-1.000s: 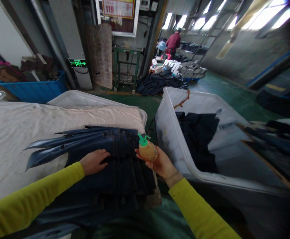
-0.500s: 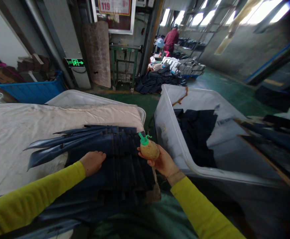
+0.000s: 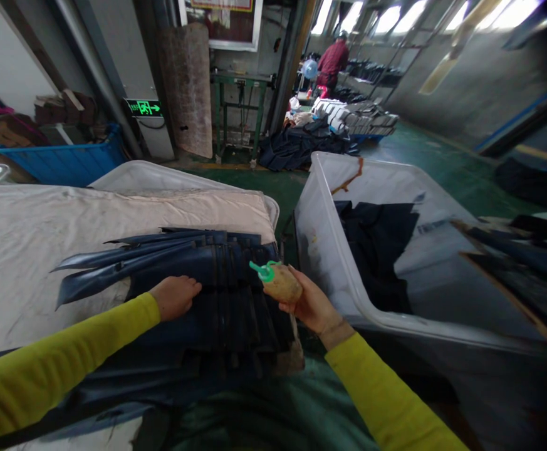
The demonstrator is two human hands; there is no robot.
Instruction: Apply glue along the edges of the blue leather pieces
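Observation:
My right hand (image 3: 313, 305) is wrapped round a small tan squeeze bottle (image 3: 283, 285) with a green spouted cap. The bottle is tilted so its spout points left, over the right part of a dark navy stack of overlapping sheet-like pieces (image 3: 217, 313). On the left part of that stack rests my left hand (image 3: 178, 297), fingers curled and pressed together. Whether it pinches a piece cannot be seen. The stack's strips lie in overlapping rows, with loose ends fanning out to the left.
A cream cloth (image 3: 42, 232) covers the work surface. To the right stands a white bin (image 3: 376, 322) with dark pieces (image 3: 381, 244) inside. Behind are a blue crate (image 3: 61, 164), a green metal stand (image 3: 240, 79), dark heaps on the floor and a person in red (image 3: 333, 59).
The bottle has tipped from nearly upright to leaning left, its spout now lower and further left. My left hand stays on the stack. The whole view has shifted slightly.

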